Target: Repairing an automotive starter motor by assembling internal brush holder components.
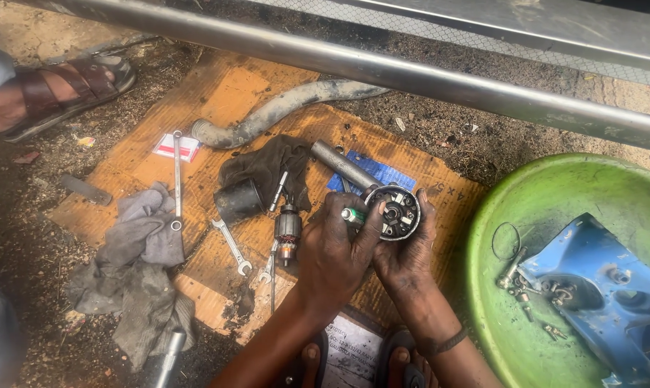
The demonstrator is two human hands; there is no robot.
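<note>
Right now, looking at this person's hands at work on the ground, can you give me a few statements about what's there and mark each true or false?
1. Both hands, left hand and right hand, hold a round metal motor part. True.
2. The green basin stands left of the hands. False: it stands on the right.
3. A copper-wound armature lies on the cardboard. True.
4. The long spanner is in the left hand. False: it lies on the cardboard, apart from both hands.
5. A grey cloth lies at the left. True.
</note>
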